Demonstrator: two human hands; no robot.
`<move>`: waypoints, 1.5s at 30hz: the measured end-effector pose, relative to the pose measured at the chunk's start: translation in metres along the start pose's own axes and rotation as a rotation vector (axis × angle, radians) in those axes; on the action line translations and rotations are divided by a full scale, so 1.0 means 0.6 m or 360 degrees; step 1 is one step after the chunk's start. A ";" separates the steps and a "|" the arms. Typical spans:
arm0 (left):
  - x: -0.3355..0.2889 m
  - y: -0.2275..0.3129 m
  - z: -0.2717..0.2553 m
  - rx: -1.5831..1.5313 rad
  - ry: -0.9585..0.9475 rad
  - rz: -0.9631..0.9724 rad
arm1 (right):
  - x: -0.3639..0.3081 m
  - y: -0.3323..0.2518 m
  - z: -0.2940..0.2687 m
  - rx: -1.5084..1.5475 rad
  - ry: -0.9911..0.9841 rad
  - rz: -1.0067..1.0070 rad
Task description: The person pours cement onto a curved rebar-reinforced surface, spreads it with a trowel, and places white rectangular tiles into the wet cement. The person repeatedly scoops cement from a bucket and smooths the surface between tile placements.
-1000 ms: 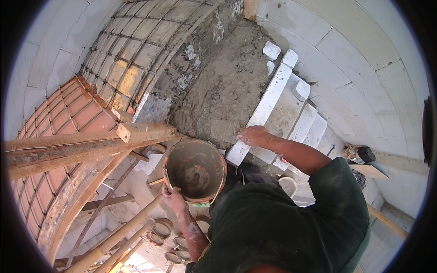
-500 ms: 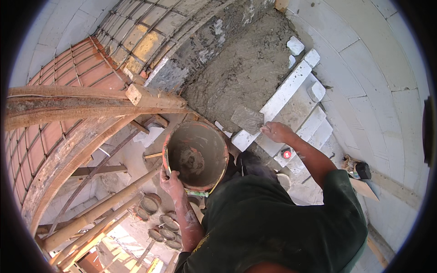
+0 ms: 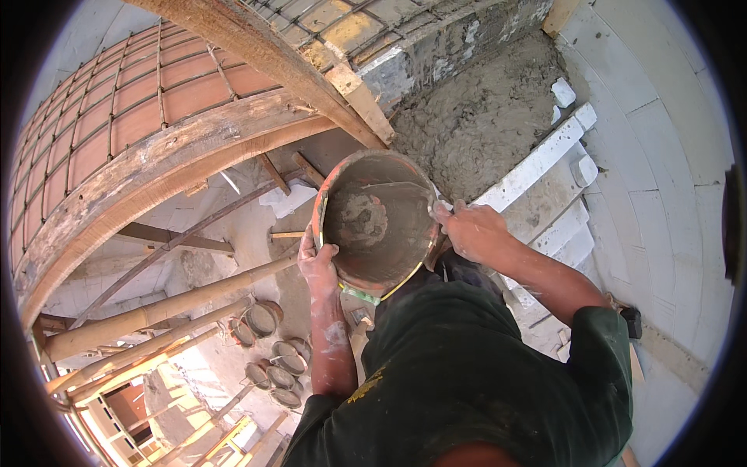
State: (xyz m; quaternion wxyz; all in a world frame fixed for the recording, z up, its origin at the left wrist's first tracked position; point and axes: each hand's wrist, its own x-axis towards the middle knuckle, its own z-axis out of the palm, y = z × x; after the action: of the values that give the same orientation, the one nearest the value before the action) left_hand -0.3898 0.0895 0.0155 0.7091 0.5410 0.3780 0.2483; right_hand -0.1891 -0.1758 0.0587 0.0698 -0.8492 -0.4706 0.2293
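Note:
My left hand (image 3: 317, 265) grips the left rim of a mortar-smeared bucket (image 3: 342, 268). The bucket is tilted so its inside faces me, with a patch of wet mortar (image 3: 363, 219) stuck to the bottom. At the bucket's right rim, my right hand (image 3: 473, 231) is closed round the handle of a trowel (image 3: 403, 194). Its blade lies inside the bucket and is hard to tell from the grey wall. Beyond the bucket spreads a bed of wet mortar (image 3: 475, 124), bordered on the right by a white block step (image 3: 537, 167).
Timber beams (image 3: 311, 70) and a steel bar grid (image 3: 101, 101) over reddish boards stand at the left. Bamboo poles (image 3: 171, 307) cross below. Several buckets (image 3: 263, 317) sit on the lower floor. A pale block wall (image 3: 661, 156) rises at the right.
My right hand has brought the trowel from the mortar's edge to the bucket. The blade has gone into the bucket. My left hand still holds the rim, and the whole view has shifted.

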 end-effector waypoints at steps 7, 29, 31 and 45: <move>0.009 0.039 -0.028 -0.0233 -0.0295 0.0024 | 0.150 -0.225 -0.003 -0.0667 0.0220 -0.0105; 0.040 0.108 -0.164 -0.0335 -0.0421 0.0256 | 0.049 -0.429 0.060 -0.0803 0.0228 -0.0163; 0.032 0.102 -0.169 -0.0378 -0.0435 0.0222 | 0.035 -0.414 0.016 -0.0844 0.0146 -0.0113; 0.009 0.091 -0.158 -0.0239 -0.0476 0.0328 | 0.042 -0.389 0.047 -0.0851 0.0178 -0.0021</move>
State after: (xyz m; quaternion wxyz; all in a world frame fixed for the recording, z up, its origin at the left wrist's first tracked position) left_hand -0.4596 0.1642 0.0540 0.7665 0.5533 0.1914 0.2639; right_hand -0.3696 -0.0299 0.1039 -0.1296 -0.8457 -0.5153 0.0491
